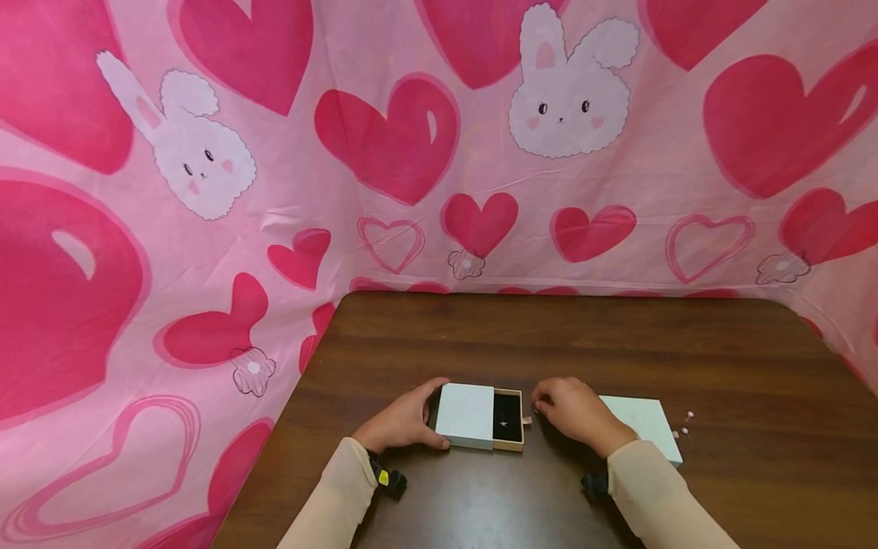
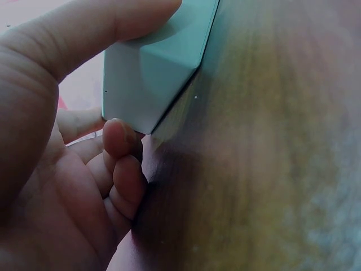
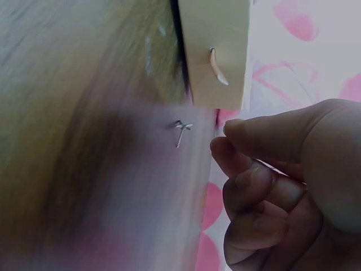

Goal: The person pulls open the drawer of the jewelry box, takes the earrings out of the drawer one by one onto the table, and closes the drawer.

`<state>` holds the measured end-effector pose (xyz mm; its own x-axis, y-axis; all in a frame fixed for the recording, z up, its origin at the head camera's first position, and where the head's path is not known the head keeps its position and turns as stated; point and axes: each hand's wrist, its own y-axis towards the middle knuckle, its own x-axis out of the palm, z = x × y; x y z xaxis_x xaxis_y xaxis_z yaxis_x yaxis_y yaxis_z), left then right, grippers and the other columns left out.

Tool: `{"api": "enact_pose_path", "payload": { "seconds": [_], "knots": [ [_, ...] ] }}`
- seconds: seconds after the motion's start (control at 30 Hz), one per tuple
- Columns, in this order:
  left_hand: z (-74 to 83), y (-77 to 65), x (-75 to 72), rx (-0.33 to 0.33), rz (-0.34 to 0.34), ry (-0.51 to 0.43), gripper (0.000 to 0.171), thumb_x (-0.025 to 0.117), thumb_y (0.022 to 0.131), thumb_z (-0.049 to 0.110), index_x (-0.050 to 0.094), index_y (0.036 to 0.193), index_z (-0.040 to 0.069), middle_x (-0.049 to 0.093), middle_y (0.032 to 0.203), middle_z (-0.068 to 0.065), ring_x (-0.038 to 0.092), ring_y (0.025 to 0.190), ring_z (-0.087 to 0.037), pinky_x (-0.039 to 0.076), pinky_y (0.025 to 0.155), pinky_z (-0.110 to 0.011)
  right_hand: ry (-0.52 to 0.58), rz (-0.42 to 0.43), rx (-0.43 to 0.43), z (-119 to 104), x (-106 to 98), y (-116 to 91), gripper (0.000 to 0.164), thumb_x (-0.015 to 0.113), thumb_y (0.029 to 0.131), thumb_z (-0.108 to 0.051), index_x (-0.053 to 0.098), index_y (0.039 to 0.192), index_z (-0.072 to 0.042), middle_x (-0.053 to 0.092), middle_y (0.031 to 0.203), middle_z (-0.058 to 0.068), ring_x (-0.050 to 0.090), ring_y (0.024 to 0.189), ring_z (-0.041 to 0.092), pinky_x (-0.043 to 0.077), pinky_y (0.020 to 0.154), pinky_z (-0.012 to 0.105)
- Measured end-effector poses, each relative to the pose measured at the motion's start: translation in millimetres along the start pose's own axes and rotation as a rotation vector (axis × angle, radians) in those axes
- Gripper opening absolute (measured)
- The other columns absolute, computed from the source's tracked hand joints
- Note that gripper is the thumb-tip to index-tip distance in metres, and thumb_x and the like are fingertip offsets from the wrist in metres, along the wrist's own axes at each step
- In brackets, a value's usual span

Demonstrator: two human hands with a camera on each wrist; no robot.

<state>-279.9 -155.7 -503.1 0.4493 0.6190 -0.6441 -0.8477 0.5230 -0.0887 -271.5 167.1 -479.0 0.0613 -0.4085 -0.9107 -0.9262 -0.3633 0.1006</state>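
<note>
Left hand (image 1: 405,422) grips white sleeve of small drawer box (image 1: 466,415) near the table's front edge; right hand (image 1: 576,412), curled, empty, beside the tan drawer's pull tab (image 3: 217,66). Bare brown wooden table (image 1: 583,335) behind. Right wrist alone shows small silver stud (image 3: 181,129) lying on the wood.

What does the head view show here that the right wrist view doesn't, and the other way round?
Only the head view shows the left hand gripping the white sleeve, the half-open drawer's black insert with a tiny pale piece on it, and a second white box. Only the right wrist view shows a small metal earring lying on the table. Both show the right hand, fingers curled, beside the drawer's end with its pull tab.
</note>
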Motion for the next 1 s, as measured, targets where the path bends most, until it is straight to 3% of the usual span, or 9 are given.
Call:
{"api": "enact_pose_path", "payload": {
  "seconds": [0.43, 1.0],
  "knots": [
    [-0.4, 1.4, 0.0, 0.006, -0.001, 0.01, 0.1, 0.091, 0.065, 0.036, 0.035, 0.147, 0.02, 0.049, 0.123, 0.007, 0.049, 0.105, -0.016, 0.044, 0.092, -0.036, 0.01, 0.009, -0.032, -13, -4, 0, 0.003, 0.073, 0.086, -0.012, 0.07, 0.087, -0.014, 0.06, 0.082, -0.009, 0.053, 0.074, 0.012, 0.048, 0.072, 0.038],
    [0.1, -0.2, -0.3, -0.026, -0.002, -0.005, 0.102, 0.09, 0.065, 0.036, 0.034, 0.148, 0.021, 0.047, 0.129, 0.006, 0.046, 0.111, -0.016, 0.042, 0.098, -0.041, 0.044, -0.011, -0.023, -25, 0, 2, 0.006, 0.074, 0.087, -0.015, 0.071, 0.089, -0.019, 0.06, 0.084, -0.01, 0.053, 0.075, 0.01, 0.049, 0.072, 0.036]
  ]
}}
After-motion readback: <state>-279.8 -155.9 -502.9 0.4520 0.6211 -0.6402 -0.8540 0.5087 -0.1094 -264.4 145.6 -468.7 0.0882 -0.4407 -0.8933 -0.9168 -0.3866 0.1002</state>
